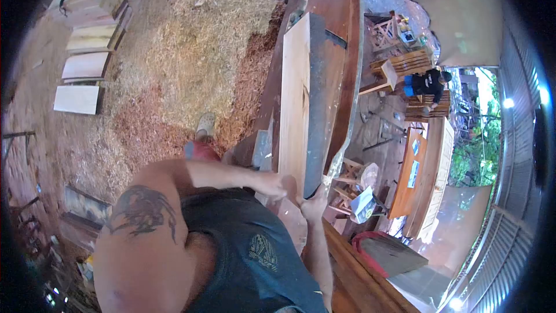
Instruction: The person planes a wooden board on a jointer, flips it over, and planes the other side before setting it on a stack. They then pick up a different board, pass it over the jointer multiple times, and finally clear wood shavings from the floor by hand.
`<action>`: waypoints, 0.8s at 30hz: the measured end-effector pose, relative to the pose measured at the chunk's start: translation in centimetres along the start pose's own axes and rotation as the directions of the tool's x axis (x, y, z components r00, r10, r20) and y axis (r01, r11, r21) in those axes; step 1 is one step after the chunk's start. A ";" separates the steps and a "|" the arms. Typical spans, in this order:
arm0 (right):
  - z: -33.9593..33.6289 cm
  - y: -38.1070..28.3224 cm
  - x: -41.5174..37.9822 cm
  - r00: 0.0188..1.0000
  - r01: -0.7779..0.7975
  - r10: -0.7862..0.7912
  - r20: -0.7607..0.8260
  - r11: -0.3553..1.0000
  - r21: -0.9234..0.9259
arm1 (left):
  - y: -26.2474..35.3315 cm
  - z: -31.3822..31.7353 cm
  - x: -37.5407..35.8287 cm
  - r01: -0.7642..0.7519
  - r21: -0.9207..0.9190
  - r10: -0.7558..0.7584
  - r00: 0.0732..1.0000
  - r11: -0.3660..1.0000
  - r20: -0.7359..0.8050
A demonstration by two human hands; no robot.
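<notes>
A long wooden board [294,104], pale on one face and dark grey along the other, runs away from my body over a brown wooden bench [330,3]. At its near end, my left hand [275,185] is closed at the pale side. My right hand [314,204] is closed at the corner on the dark side, close to my left. Their fingertips are partly hidden and a little blurred. A reddish-brown wooden surface [353,266] lies beside my right forearm.
Wood shavings [197,40] cover the ground to the left. Pale boards [78,99] lie farther left. A person in dark clothing [427,84] bends near slatted wooden furniture [408,61] at the right. A round stool [368,175] and an orange-brown panel [407,168] stand nearer.
</notes>
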State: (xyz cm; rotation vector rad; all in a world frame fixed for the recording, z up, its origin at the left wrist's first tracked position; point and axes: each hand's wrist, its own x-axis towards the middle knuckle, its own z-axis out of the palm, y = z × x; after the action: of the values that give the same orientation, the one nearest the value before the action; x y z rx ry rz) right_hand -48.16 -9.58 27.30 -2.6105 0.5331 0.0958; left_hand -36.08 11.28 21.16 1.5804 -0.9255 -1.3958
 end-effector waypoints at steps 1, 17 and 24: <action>-0.1 -0.3 0.0 1.000 0.007 -0.007 -0.016 1.000 -0.007 | -4.7 0.0 1.8 -0.034 -0.082 0.049 0.981 0.996 0.187; -1.7 4.5 -8.6 0.994 -0.079 0.090 -0.067 0.986 0.147 | -7.4 -22.1 -4.4 0.267 -0.012 -0.166 0.565 0.964 -0.808; -2.6 11.3 -21.9 0.881 -0.462 0.455 0.131 0.767 0.446 | -4.9 -24.6 -1.7 0.155 0.023 -0.075 0.597 0.988 -0.799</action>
State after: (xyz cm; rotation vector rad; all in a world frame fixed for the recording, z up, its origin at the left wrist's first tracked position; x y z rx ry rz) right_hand -72.78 -12.28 28.18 -1.9611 1.0454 0.1260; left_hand -11.82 17.36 18.75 2.0828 -0.3224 -0.5543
